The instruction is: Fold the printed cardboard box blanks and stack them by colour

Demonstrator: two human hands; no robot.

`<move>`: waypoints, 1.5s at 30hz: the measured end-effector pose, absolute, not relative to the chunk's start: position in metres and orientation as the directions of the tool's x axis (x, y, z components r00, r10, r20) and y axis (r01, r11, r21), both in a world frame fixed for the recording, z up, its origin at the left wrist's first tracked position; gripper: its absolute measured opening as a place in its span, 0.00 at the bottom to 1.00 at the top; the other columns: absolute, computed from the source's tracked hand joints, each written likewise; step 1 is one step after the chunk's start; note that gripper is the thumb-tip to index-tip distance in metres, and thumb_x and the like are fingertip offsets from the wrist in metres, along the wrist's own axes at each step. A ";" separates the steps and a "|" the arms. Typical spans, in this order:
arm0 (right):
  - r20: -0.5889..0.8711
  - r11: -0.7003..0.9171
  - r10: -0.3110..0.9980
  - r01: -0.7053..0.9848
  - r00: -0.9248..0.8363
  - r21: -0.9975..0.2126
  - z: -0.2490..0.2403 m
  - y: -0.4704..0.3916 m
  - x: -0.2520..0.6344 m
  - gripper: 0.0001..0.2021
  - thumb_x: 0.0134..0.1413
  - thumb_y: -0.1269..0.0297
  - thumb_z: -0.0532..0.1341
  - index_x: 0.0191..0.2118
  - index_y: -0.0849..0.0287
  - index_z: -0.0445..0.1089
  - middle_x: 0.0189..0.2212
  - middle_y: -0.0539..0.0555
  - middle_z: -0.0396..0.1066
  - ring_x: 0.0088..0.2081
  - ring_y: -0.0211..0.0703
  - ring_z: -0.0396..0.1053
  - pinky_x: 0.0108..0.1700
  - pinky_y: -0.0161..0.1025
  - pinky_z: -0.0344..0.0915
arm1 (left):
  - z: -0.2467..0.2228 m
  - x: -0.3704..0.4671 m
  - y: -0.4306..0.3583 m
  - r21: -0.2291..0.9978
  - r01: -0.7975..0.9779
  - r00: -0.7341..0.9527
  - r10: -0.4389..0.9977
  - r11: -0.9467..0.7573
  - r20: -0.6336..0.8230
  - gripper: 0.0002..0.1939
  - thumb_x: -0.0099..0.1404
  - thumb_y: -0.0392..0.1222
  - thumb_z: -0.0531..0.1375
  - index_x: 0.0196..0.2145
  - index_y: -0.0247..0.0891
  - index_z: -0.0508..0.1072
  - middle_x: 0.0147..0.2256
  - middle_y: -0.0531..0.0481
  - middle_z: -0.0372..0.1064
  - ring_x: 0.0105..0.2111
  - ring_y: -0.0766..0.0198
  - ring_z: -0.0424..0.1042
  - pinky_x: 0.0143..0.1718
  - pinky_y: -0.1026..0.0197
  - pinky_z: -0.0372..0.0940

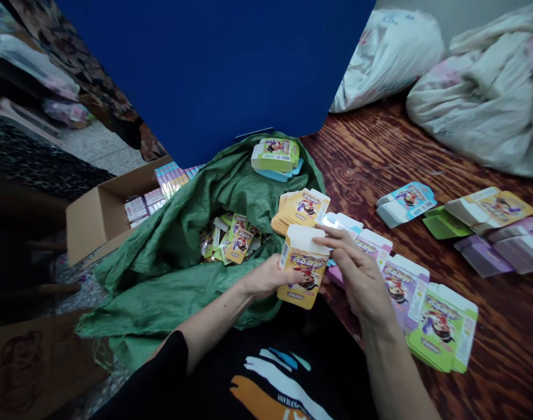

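Observation:
Upright in front of my chest is a small yellow carton [302, 286] with a cartoon figure on it, its white top flap [302, 236] standing up. My left hand [269, 277] grips the carton by its lower part, thumb across the front. At the flap's right edge, the fingertips of my right hand [358, 268] pinch the carton; part of that grip is hidden. Just behind it lies a fanned stack of flat yellow cartons [299, 209]. Beside and under my right hand are stacks of purple cartons [400, 289] and green cartons [444, 329].
A green woven sack [161, 251] holds many small cartons or packets [234, 239]. Green and blue cartons [275, 154] rest on its edge. A cardboard box [104, 216] stands left. More cartons [406, 204] lie on the wooden table [349, 151]. A blue panel [231, 70] and white sacks [389, 58] stand behind.

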State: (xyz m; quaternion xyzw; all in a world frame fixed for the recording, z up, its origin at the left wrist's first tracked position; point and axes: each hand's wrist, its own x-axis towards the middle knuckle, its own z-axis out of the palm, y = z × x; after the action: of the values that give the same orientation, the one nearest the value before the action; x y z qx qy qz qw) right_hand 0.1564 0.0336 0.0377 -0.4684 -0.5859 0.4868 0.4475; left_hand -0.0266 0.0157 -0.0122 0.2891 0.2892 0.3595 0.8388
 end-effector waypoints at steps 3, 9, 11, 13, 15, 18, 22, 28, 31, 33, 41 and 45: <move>-0.104 -0.105 0.976 0.008 -0.193 -0.994 0.019 0.027 0.151 0.16 0.61 0.46 0.64 0.43 0.50 0.82 0.46 0.55 0.73 0.36 0.44 0.73 0.32 0.40 0.71 | -0.024 -0.024 0.013 0.685 -0.437 0.521 0.785 0.583 -0.336 0.41 0.42 0.65 0.77 0.44 0.30 0.79 0.39 0.37 0.80 0.37 0.51 0.80 0.46 0.51 0.70; 0.122 0.123 0.992 0.258 -0.020 -0.958 0.016 0.027 0.156 0.11 0.63 0.54 0.63 0.37 0.52 0.81 0.35 0.54 0.76 0.41 0.48 0.74 0.44 0.43 0.70 | -0.023 -0.024 0.013 0.858 -0.413 0.204 0.950 0.304 -0.238 0.37 0.51 0.62 0.74 0.50 0.34 0.76 0.42 0.42 0.78 0.43 0.56 0.77 0.47 0.58 0.70; 0.140 0.131 0.990 0.288 0.010 -0.949 0.015 0.025 0.159 0.11 0.64 0.55 0.62 0.37 0.52 0.80 0.35 0.54 0.77 0.40 0.49 0.74 0.43 0.43 0.70 | -0.018 -0.026 0.011 0.901 -0.370 0.165 0.970 0.227 -0.177 0.34 0.59 0.56 0.72 0.57 0.36 0.72 0.43 0.44 0.77 0.44 0.58 0.76 0.48 0.59 0.70; 0.143 0.134 0.990 0.283 0.013 -0.950 0.013 0.021 0.160 0.10 0.64 0.57 0.61 0.37 0.52 0.80 0.35 0.54 0.77 0.40 0.48 0.74 0.42 0.43 0.70 | -0.013 -0.028 0.008 0.954 -0.261 0.173 0.980 0.146 -0.103 0.31 0.65 0.52 0.67 0.62 0.38 0.68 0.43 0.44 0.76 0.43 0.59 0.75 0.46 0.60 0.70; 0.127 0.119 0.992 0.267 0.012 -0.956 0.011 0.016 0.160 0.09 0.64 0.58 0.61 0.36 0.52 0.79 0.36 0.53 0.77 0.40 0.47 0.74 0.42 0.42 0.70 | -0.010 -0.033 0.006 0.997 -0.077 0.207 0.978 0.013 0.003 0.29 0.69 0.48 0.63 0.65 0.40 0.67 0.44 0.44 0.76 0.41 0.60 0.74 0.45 0.59 0.70; 0.057 0.052 0.998 0.182 0.026 -0.982 0.012 0.012 0.162 0.09 0.63 0.58 0.63 0.47 0.50 0.76 0.36 0.52 0.76 0.38 0.46 0.74 0.40 0.41 0.72 | -0.004 -0.040 0.007 0.979 0.128 0.312 0.944 -0.157 0.110 0.21 0.71 0.44 0.60 0.60 0.41 0.72 0.46 0.44 0.76 0.43 0.58 0.74 0.48 0.56 0.69; -0.019 -0.014 0.997 0.074 -0.071 -0.997 0.021 0.017 0.167 0.19 0.62 0.59 0.65 0.57 0.47 0.70 0.34 0.49 0.74 0.35 0.43 0.74 0.38 0.38 0.72 | 0.001 -0.045 0.010 0.987 0.103 0.354 0.932 -0.121 0.078 0.17 0.72 0.42 0.59 0.56 0.40 0.73 0.50 0.43 0.75 0.46 0.57 0.74 0.48 0.57 0.69; 0.102 0.126 0.982 0.152 -0.156 -0.980 0.024 0.021 0.165 0.05 0.61 0.58 0.66 0.37 0.51 0.78 0.44 0.55 0.77 0.49 0.48 0.74 0.52 0.44 0.70 | -0.003 -0.043 0.010 0.998 -0.023 0.314 0.948 0.053 -0.043 0.16 0.70 0.40 0.60 0.53 0.40 0.64 0.44 0.46 0.73 0.40 0.61 0.74 0.40 0.61 0.69; 0.057 0.075 0.991 0.145 -0.124 -0.987 0.019 0.018 0.159 0.08 0.58 0.55 0.67 0.33 0.53 0.77 0.41 0.55 0.78 0.45 0.48 0.75 0.48 0.44 0.71 | -0.002 -0.045 0.009 0.997 0.059 0.330 0.942 0.040 -0.058 0.15 0.70 0.41 0.60 0.52 0.40 0.64 0.44 0.47 0.73 0.39 0.63 0.73 0.39 0.62 0.68; -0.005 0.009 0.996 0.150 -0.094 -0.989 0.016 0.018 0.158 0.10 0.56 0.54 0.69 0.31 0.54 0.76 0.35 0.54 0.78 0.39 0.47 0.75 0.43 0.42 0.72 | 0.000 -0.046 0.009 0.993 0.120 0.356 0.932 0.016 -0.059 0.15 0.70 0.40 0.60 0.53 0.41 0.65 0.44 0.48 0.73 0.40 0.62 0.74 0.40 0.61 0.68; -0.129 -0.113 0.983 0.122 -0.128 -0.986 0.021 0.027 0.166 0.09 0.47 0.57 0.73 0.28 0.55 0.79 0.28 0.53 0.79 0.30 0.43 0.74 0.34 0.37 0.70 | 0.004 -0.047 0.007 0.984 0.178 0.412 0.910 -0.024 -0.052 0.16 0.70 0.40 0.59 0.55 0.41 0.65 0.44 0.48 0.74 0.42 0.61 0.75 0.42 0.60 0.68; -0.091 -0.047 0.963 0.174 -0.255 -0.984 0.025 0.029 0.171 0.09 0.49 0.57 0.72 0.26 0.55 0.80 0.31 0.55 0.80 0.33 0.46 0.77 0.37 0.40 0.72 | 0.000 -0.045 0.004 0.983 0.181 0.416 0.906 0.000 -0.077 0.17 0.70 0.39 0.59 0.55 0.40 0.64 0.42 0.48 0.74 0.40 0.61 0.74 0.42 0.60 0.68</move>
State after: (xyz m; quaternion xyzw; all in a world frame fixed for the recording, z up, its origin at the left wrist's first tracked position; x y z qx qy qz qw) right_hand 0.1714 0.0294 0.0250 -0.4868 -0.5840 0.5351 0.3684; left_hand -0.0447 0.0037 -0.0005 0.6286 0.4324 0.3239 0.5594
